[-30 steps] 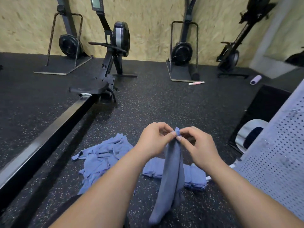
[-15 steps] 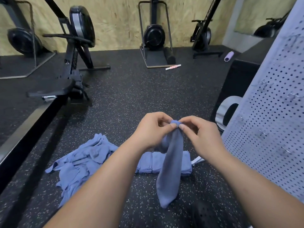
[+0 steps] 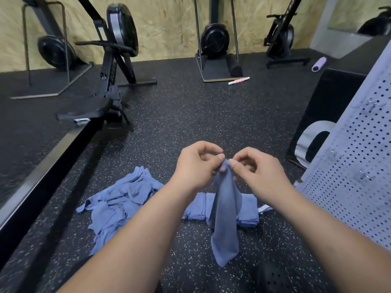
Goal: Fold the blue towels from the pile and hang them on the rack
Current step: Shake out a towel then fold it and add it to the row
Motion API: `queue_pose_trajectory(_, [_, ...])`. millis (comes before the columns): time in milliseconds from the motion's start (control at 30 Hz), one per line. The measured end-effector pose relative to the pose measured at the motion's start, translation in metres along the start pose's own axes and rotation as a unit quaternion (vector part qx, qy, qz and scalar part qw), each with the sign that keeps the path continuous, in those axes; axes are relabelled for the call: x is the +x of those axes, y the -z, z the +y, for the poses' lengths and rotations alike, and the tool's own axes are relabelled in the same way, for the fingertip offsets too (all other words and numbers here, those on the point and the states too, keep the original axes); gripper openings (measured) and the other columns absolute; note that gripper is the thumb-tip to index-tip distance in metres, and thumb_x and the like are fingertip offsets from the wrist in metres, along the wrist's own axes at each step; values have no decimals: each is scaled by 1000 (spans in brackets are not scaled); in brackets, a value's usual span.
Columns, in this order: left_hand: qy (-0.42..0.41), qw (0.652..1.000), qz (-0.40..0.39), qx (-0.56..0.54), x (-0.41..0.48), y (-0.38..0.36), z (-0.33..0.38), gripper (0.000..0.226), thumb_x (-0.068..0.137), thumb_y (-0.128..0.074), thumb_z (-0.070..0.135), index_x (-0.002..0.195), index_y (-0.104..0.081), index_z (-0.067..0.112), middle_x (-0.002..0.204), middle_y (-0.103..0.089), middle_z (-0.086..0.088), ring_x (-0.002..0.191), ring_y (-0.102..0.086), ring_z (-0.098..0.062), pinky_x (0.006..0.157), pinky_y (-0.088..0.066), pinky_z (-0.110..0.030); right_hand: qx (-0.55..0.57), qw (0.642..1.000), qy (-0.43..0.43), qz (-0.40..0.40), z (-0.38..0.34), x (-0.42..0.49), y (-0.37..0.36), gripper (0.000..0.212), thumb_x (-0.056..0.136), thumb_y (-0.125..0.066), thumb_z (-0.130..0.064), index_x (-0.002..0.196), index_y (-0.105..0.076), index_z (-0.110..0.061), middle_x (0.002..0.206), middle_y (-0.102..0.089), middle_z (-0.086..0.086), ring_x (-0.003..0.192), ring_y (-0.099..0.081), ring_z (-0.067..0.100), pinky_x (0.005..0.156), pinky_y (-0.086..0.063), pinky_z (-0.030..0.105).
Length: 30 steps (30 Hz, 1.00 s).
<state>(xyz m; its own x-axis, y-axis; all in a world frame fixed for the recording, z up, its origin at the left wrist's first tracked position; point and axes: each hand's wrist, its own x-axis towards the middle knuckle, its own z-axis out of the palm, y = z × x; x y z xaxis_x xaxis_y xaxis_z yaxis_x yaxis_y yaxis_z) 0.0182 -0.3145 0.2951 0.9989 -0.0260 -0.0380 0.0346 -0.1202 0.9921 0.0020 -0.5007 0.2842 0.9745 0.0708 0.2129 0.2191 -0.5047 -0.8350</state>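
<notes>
Left hand [image 3: 195, 163] and right hand [image 3: 257, 172] both pinch the top edge of one blue towel [image 3: 225, 218], thumb and forefinger tips nearly meeting, towel hanging down narrow above the speckled floor [image 3: 190, 115]. Behind it a row of folded towels [image 3: 247, 210] lies flat on the floor; to their left, a loose pile [image 3: 118, 204] of unfolded blue towels, well spread. Perforated rack panel [image 3: 359, 176] stands at right, with small metal hooks [image 3: 336, 152]; nothing blue seen hanging on it. Judgement: folding partly done, several folded, pile still sizeable, hanging step apparently not started. Rowing machine [image 3: 112, 66] stands beyond, irrelevant.
</notes>
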Motion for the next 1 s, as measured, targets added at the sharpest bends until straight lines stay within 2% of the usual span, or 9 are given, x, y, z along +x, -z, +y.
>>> queue_pose_trajectory(67, [15,1000,0,-23,1,1,-4,7,97,-74,6,100,-77,12,80,-77,-12,74,-69,-21,77,-57,-38,-26,999,12,-16,1,-1,-4,18,89,-82,-43,92,-67,-33,81,-74,-8,74,-69,11,74,-58,37])
queue_pose_trajectory(167, [24,999,-29,-33,3,3,-6,16,97,-71,-1,105,-80,9,95,-80,-16,87,-77,-23,90,-62,-35,-45,999,10,-12,4,-1,-7,28,83,-88,-39,91,-62,-34,86,-73,-13,75,-70,8,73,-60,41])
queue_pose_trajectory(333, [-18,997,-67,43,4,12,-7,32,93,-70,-10,111,-81,13,101,-82,-1,101,-77,-13,94,-58,-25,-55,998,11,1,8,5,-8,26,85,-86,-22,91,-63,-32,86,-72,-16,76,-70,5,78,-60,40])
queue_pose_trajectory(433, [-105,977,-30,185,5,14,-8,26,92,-78,5,105,-82,27,94,-79,13,95,-74,-4,95,-58,-26,-26,1000,10,4,7,6,-11,22,88,-79,-17,93,-64,-32,86,-72,-16,79,-69,6,80,-59,37])
queue_pose_trajectory(533, [-179,941,-10,288,4,14,-5,17,92,-81,20,100,-80,34,93,-75,20,93,-69,2,92,-55,-26,28,1000,2,9,7,7,-14,20,90,-70,-14,92,-62,-33,85,-69,-10,80,-66,15,80,-57,43])
queue_pose_trajectory(633, [-244,906,-16,345,3,13,-5,7,93,-81,30,99,-80,33,97,-67,16,95,-63,-3,88,-51,-30,66,998,-10,0,10,7,-16,15,90,-61,-17,93,-60,-31,77,-61,-12,71,-54,16,71,-50,41])
queue_pose_trajectory(700, [-239,912,-11,335,4,13,-4,1,95,-78,35,96,-77,35,100,-64,16,97,-61,-3,85,-48,-28,71,997,-11,-17,12,6,-16,15,95,-63,-16,94,-59,-30,77,-59,-13,69,-50,11,69,-46,36])
queue_pose_trajectory(833, [-181,950,-24,253,2,12,-3,6,98,-73,30,93,-72,30,84,-72,13,77,-63,-3,74,-50,-25,-2,1000,3,-31,12,2,-15,16,96,-71,-26,96,-56,-32,86,-65,-8,69,-56,8,71,-49,34])
queue_pose_trajectory(1000, [-183,950,-14,252,4,12,-6,7,99,-72,29,92,-71,30,77,-69,10,68,-58,-5,69,-50,-29,-229,971,50,54,20,-1,-10,3,94,-60,-33,96,-62,-33,90,-60,-10,82,-60,17,72,-52,42])
